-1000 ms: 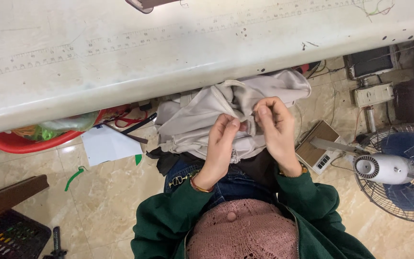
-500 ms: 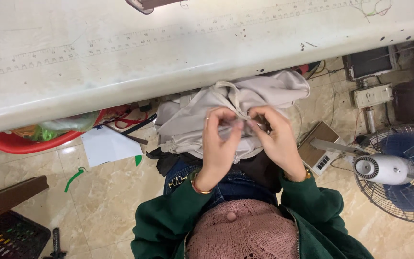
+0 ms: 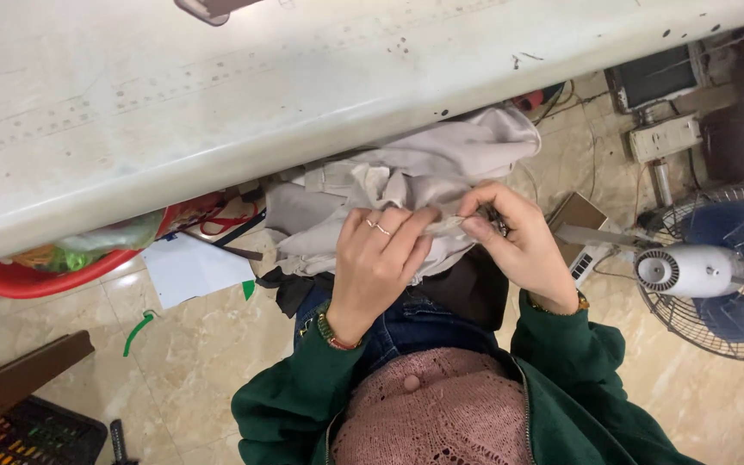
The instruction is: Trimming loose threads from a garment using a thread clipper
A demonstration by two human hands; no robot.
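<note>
- So the person sits with a bundle of grey fabric point(image 3: 406, 185) bunched on the lap, just under the near edge of the long white table point(image 3: 217, 103). Keeping it on the knees looks like a way to take the cloth's weight so both hands stay free for fine work.
- The left hand point(image 3: 376, 263) lies on top of the cloth, fingers pressed together and curled down, fingertips clamped on a fold. My read: it's pinning and tensioning that bit of fabric.
- The right hand point(image 3: 518, 245) is just beside it, thumb and forefinger pinching the same fold, with something small and dark at the fingertips. Too tiny to tell what it is.
- The two hands nearly touch, which makes sense if the spot being worked is small and needs holding from both sides.
- Most of the cloth spills away to the far side, under the table, so only the pinched fold is pulled close to the body.
- Around it: a red basin point(image 3: 45, 275) tucked under the table on the left, white paper point(image 3: 191, 267) on the tiled floor near it, and a floor fan point(image 3: 716, 271) on the right, well apart from the hands.
</note>
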